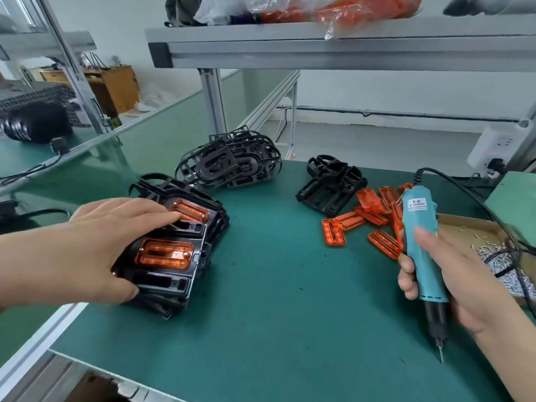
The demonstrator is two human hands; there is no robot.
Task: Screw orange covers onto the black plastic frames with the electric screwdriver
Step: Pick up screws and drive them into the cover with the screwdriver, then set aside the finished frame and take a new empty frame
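Observation:
A stack of black plastic frames [203,227] lies at the left of the green mat. The top frame carries two orange covers, one near [165,254] and one far [190,211]. My left hand [95,248] rests on that stack, fingers spread across the top frame and thumb at its near edge. My right hand [455,282] grips the teal electric screwdriver [420,242], bit pointing down toward the near right of the mat. Loose orange covers [365,219] lie scattered right of centre. A bare black frame [330,190] sits beside them.
A heap of empty black frames [232,163] lies at the back centre. A cardboard tray of small screws [493,256] stands at the right, with the screwdriver's black cable [464,184] running over it. An aluminium shelf [319,44] hangs overhead. A wall socket [493,149] sits at far right.

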